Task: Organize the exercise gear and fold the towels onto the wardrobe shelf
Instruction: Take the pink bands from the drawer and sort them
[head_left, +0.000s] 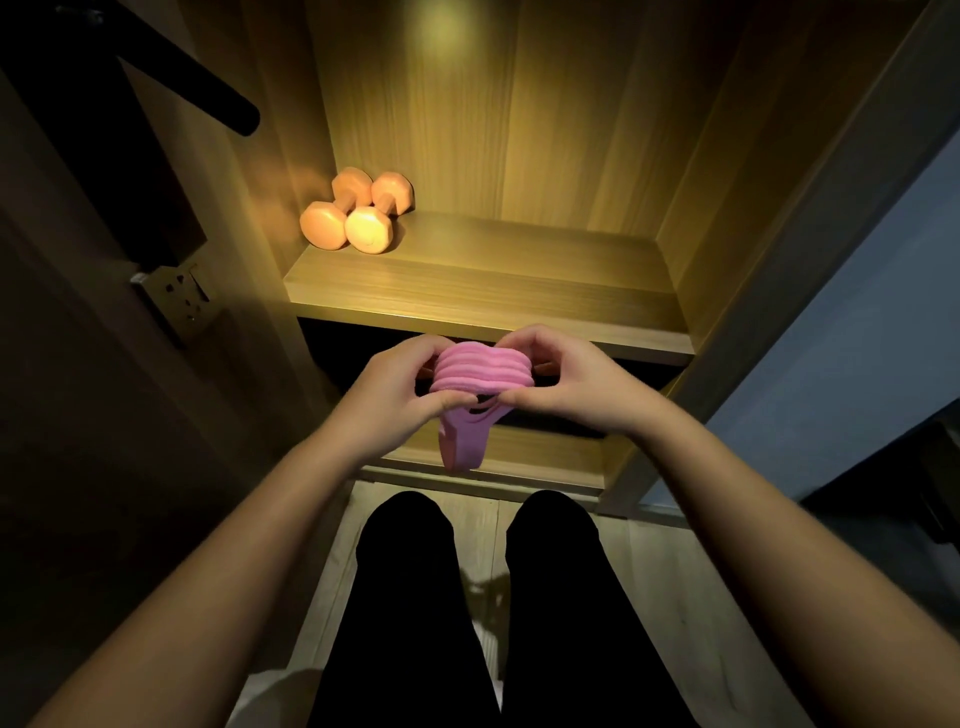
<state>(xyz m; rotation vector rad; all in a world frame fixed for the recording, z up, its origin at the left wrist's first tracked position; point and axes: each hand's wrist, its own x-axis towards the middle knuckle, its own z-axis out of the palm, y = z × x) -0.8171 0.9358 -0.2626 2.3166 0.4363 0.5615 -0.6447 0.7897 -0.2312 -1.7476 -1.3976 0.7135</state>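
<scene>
A pink resistance band (483, 374) is gathered into a stack of folds, with a loose loop hanging below it. My left hand (400, 384) grips its left side and my right hand (561, 379) grips its right side, fingers curled over the top and thumbs underneath. I hold it just in front of the lit wooden wardrobe shelf (493, 296). Two orange dumbbells (358, 213) lie side by side at the shelf's back left corner.
The wardrobe's wooden side walls (696, 171) close the shelf in left and right. A lower wooden ledge (519, 457) runs below my hands. A wall socket (182, 296) and a dark bar (182, 73) are at the left. My legs in black trousers (478, 597) stand on the pale floor.
</scene>
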